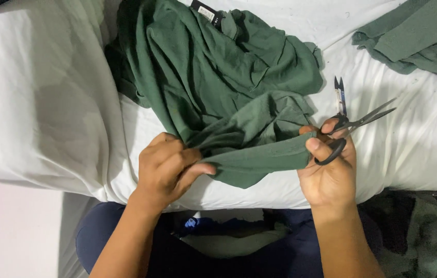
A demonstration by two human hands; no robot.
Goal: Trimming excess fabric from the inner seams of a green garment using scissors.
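Observation:
A crumpled dark green garment (213, 72) lies on a white sheet (48, 103). My left hand (167, 167) pinches one end of a folded green strip of it (259, 159). My right hand (329, 172) pinches the strip's other end with the thumb, and its fingers sit through the black handles of a pair of scissors (355, 126). The scissors' blades point up and right, away from the cloth, nearly closed. The strip is stretched between both hands.
A small thread snipper (340, 98) lies on the sheet just above my right hand. More green cloth (424, 36) is piled at the top right. A black tag (208, 13) shows on the garment's top. My dark blue trouser legs (141, 247) are below.

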